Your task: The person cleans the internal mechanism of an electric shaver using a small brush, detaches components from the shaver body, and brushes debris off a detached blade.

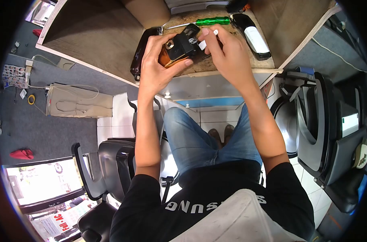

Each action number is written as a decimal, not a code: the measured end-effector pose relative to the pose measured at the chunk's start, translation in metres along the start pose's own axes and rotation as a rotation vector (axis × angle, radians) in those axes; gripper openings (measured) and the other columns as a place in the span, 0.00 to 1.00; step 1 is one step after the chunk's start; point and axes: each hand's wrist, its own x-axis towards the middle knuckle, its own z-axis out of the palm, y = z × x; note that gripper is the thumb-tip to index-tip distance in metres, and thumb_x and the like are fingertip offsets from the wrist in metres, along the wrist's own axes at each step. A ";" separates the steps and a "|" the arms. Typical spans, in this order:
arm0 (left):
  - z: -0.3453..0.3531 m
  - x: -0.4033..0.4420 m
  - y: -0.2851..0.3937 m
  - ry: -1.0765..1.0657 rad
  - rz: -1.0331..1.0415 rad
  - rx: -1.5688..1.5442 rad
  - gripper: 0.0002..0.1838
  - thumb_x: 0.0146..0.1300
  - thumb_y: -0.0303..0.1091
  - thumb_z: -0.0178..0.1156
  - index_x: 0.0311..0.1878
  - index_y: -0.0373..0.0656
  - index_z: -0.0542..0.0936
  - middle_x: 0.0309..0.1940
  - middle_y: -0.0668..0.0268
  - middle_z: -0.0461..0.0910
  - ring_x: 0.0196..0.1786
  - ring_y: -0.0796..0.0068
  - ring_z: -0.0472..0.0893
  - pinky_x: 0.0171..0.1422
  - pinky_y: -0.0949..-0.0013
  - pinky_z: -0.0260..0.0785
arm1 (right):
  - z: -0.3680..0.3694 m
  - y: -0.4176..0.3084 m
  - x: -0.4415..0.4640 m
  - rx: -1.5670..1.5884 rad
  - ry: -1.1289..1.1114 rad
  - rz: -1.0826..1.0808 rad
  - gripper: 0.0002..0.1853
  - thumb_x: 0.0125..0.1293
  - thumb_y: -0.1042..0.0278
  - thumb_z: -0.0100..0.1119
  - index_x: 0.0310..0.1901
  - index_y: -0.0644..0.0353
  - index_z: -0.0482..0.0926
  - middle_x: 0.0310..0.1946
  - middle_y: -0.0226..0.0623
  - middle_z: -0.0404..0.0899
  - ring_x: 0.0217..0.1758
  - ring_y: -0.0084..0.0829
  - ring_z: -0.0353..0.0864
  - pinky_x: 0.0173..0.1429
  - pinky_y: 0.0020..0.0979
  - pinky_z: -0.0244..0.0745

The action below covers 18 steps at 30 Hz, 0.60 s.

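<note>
My left hand (155, 66) is wrapped round a black device part (180, 49) with a round metal ring on it and an orange-brown section below. My right hand (230, 54) pinches a small white piece (202, 45) at the right end of that part; its exact kind is unclear. Some small metal parts show beside the white piece. A long black casing (142, 50) lies just left of my left hand. Behind both hands lies a screwdriver (213, 21) with a green handle, its shaft pointing left.
A black device with a white panel (255, 39) lies right of my right hand. Wooden side walls (99, 30) enclose the work surface on both sides, with a raised front edge (207, 74). Black chairs (117, 161) stand on either side of me.
</note>
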 end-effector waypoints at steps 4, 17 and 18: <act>0.000 0.000 0.001 0.006 -0.013 0.005 0.41 0.49 0.39 0.90 0.66 0.35 0.84 0.55 0.56 0.82 0.57 0.60 0.84 0.64 0.60 0.79 | 0.001 -0.002 0.003 0.016 0.102 0.136 0.16 0.85 0.61 0.59 0.42 0.65 0.87 0.23 0.40 0.87 0.26 0.35 0.90 0.33 0.36 0.80; -0.001 0.000 0.002 -0.018 -0.013 0.016 0.41 0.50 0.39 0.89 0.67 0.35 0.84 0.54 0.58 0.81 0.56 0.60 0.83 0.62 0.60 0.78 | -0.001 0.004 0.006 0.241 -0.049 0.292 0.19 0.85 0.56 0.60 0.44 0.67 0.88 0.25 0.38 0.90 0.24 0.25 0.86 0.32 0.29 0.79; -0.001 0.000 0.002 -0.013 -0.012 0.012 0.41 0.50 0.39 0.89 0.67 0.35 0.84 0.54 0.58 0.81 0.56 0.60 0.83 0.62 0.60 0.78 | 0.001 0.006 0.007 0.272 -0.035 0.280 0.19 0.85 0.57 0.61 0.44 0.67 0.88 0.25 0.38 0.90 0.24 0.25 0.86 0.32 0.29 0.78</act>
